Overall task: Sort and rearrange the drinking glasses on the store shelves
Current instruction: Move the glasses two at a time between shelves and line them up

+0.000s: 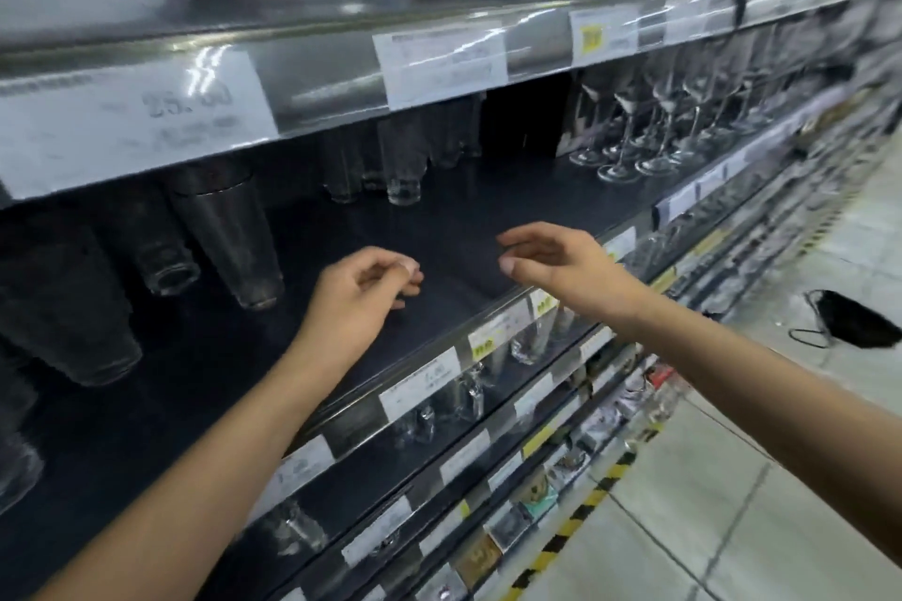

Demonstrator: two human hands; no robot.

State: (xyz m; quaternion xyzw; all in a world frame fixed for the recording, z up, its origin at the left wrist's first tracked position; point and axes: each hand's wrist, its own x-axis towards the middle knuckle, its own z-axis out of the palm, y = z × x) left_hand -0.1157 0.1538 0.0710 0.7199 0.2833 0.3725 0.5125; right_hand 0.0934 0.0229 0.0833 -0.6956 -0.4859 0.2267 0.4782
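Both my hands hover over a bare stretch of the dark shelf (454, 229), holding nothing. My left hand (356, 293) has its fingers curled loosely inward. My right hand (551, 264) is spread, fingers pointing left. Tall clear tumblers (229, 244) stand at the left of the shelf, with larger ones (73, 317) nearer me. Further back stand slimmer tall glasses (402, 161). Stemmed wine glasses (634, 132) are grouped at the right end. The picture is blurred by motion.
The shelf above (341, 78) hangs low with price labels along its edge. Lower shelves hold small glasses (532, 342) and boxed goods. A black face mask (849, 320) lies on the tiled floor at the right, beside a yellow-black stripe (576, 522).
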